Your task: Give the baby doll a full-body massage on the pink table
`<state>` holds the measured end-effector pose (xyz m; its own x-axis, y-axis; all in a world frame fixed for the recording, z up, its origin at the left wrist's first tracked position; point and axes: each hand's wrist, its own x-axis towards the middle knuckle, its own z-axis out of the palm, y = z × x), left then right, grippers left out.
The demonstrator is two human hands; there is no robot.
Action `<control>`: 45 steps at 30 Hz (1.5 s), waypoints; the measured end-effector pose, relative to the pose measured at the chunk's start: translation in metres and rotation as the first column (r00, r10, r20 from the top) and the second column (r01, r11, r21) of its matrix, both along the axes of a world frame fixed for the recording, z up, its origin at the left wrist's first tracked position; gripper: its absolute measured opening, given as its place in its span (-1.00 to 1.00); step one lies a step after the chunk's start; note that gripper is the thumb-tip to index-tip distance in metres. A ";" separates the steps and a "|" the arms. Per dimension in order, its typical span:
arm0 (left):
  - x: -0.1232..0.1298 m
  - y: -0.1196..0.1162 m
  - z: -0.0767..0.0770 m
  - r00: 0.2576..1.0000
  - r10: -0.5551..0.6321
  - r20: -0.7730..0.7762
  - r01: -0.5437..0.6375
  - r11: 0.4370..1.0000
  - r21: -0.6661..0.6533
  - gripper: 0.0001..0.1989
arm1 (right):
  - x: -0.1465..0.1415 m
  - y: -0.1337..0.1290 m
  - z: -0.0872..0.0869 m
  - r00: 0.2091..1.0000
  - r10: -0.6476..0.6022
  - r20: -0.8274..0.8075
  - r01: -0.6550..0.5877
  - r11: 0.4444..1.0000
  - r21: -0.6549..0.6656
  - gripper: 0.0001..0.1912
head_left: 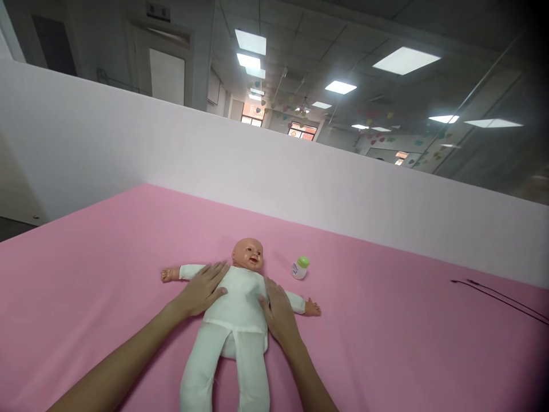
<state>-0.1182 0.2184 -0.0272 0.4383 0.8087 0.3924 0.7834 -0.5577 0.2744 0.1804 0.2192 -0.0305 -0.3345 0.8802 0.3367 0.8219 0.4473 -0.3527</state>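
Pink sheet below, and here's the left hand, flat on the doll's side, open, grasping nothing. Just inside it, the doll lies face up, top and trousers on! Right hand, loosely open along the other side, clutching nothing. Beyond that hand stands the jar, green lid on, untouched. What's left to do? Can't tell from this view.

Dim room — bright ceiling panels
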 end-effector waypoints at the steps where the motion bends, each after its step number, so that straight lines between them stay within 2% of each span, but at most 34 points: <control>1: -0.005 0.002 -0.001 0.996 0.079 -0.038 -0.078 0.997 0.026 -0.38 | 0.005 0.002 0.002 0.997 -0.059 0.044 0.059 0.998 0.007 -0.35; 3: -0.019 0.006 0.001 0.958 0.267 -0.108 -0.259 0.962 0.084 -0.46 | 0.019 0.006 0.009 0.976 -0.175 0.131 0.172 0.985 0.034 -0.43; 5: -0.035 0.008 0.010 0.901 0.393 -0.184 -0.381 0.919 0.099 -0.55 | 0.036 0.008 0.018 0.946 -0.262 0.192 0.256 0.965 0.056 -0.51; 8: -0.058 0.007 0.032 0.846 0.475 -0.240 -0.492 0.870 -0.013 -0.56 | 0.062 0.005 0.035 0.889 -0.394 0.235 0.385 0.919 0.084 -0.54; 10: -0.071 0.004 0.045 0.821 0.534 -0.203 -0.560 0.823 -0.098 -0.53 | 0.076 0.001 0.045 0.824 -0.504 0.260 0.508 0.860 0.057 -0.51; 11: -0.076 0.003 0.050 0.821 0.542 -0.178 -0.566 0.812 -0.143 -0.50 | 0.081 -0.002 0.050 0.788 -0.550 0.277 0.572 0.820 0.001 -0.49; 13: -0.086 0.000 0.056 0.863 0.481 -0.155 -0.505 0.828 -0.244 -0.52 | 0.089 -0.007 0.057 0.728 -0.615 0.302 0.676 0.716 -0.172 -0.45; 15: -0.091 -0.002 0.057 0.906 0.396 -0.151 -0.423 0.839 -0.341 -0.64 | 0.094 -0.009 0.059 0.710 -0.644 0.283 0.703 0.633 -0.324 -0.39; 17: -0.094 -0.002 0.056 0.929 0.353 -0.114 -0.368 0.836 -0.407 -0.78 | 0.095 -0.008 0.057 0.736 -0.657 0.164 0.656 0.631 -0.415 -0.37; 19: -0.096 -0.002 0.056 0.940 0.342 -0.011 -0.311 0.840 -0.445 -0.83 | 0.093 -0.004 0.052 0.766 -0.640 -0.060 0.535 0.686 -0.493 -0.40; 21: -0.099 0.000 0.057 0.932 0.331 0.150 -0.224 0.848 -0.481 -0.80 | 0.090 0.003 0.048 0.723 -0.604 -0.336 0.378 0.752 -0.539 -0.38; 23: -0.103 0.002 0.059 0.895 0.306 0.325 -0.108 0.855 -0.507 -0.70 | 0.083 0.009 0.045 0.592 -0.567 -0.573 0.261 0.807 -0.529 -0.32; 26: -0.107 0.005 0.063 0.786 0.306 0.538 0.021 0.855 -0.518 -0.54 | 0.071 0.015 0.042 0.320 -0.532 -0.784 0.124 0.844 -0.522 -0.33; 28: -0.103 0.009 0.061 0.655 0.365 0.661 0.017 0.869 -0.495 -0.45 | 0.063 0.016 0.037 0.196 -0.508 -0.838 -0.015 0.853 -0.521 -0.38; 29: -0.098 0.012 0.058 0.561 0.397 0.727 -0.009 0.881 -0.474 -0.41 | 0.060 0.016 0.034 0.171 -0.493 -0.853 -0.076 0.857 -0.510 -0.41; 30: -0.091 0.014 0.054 0.455 0.417 0.787 -0.039 0.892 -0.450 -0.38 | 0.057 0.016 0.030 0.175 -0.477 -0.861 -0.118 0.858 -0.499 -0.44; 32: -0.073 0.021 0.042 0.271 0.431 0.861 -0.079 0.901 -0.426 -0.37 | 0.051 0.017 0.021 0.245 -0.443 -0.863 -0.133 0.866 -0.482 -0.51; 33: -0.063 0.023 0.036 0.212 0.434 0.875 -0.081 0.900 -0.427 -0.40 | 0.049 0.018 0.018 0.293 -0.422 -0.858 -0.118 0.875 -0.470 -0.54; 35: -0.045 0.027 0.024 0.181 0.440 0.880 -0.051 0.898 -0.438 -0.45 | 0.047 0.019 0.015 0.372 -0.364 -0.854 -0.082 0.904 -0.420 -0.53; 37: -0.034 0.027 0.017 0.230 0.407 0.884 0.008 0.907 -0.420 -0.46 | 0.046 0.019 0.018 0.425 -0.283 -0.860 -0.094 0.931 -0.353 -0.46; 39: -0.031 0.025 0.017 0.344 0.311 0.886 0.102 0.926 -0.365 -0.50 | 0.047 0.017 0.024 0.495 -0.184 -0.849 -0.162 0.941 -0.299 -0.42; 41: -0.033 0.021 0.021 0.496 0.146 0.856 0.233 0.927 -0.293 -0.59 | 0.050 0.013 0.030 0.594 -0.067 -0.801 -0.257 0.929 -0.268 -0.56; 43: -0.037 0.018 0.024 0.646 -0.032 0.762 0.344 0.904 -0.254 -0.72 | 0.054 0.009 0.033 0.691 0.051 -0.721 -0.351 0.896 -0.273 -0.78; 45: -0.040 0.016 0.026 0.745 -0.137 0.653 0.392 0.882 -0.263 -0.75 | 0.056 0.005 0.033 0.760 0.134 -0.635 -0.415 0.853 -0.316 -0.90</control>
<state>-0.1583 0.2344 -0.0008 0.4321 0.8301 0.3526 0.2170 -0.4751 0.8527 0.2367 0.2244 0.0029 -0.4514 0.8757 0.1713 0.2632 0.3141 -0.9122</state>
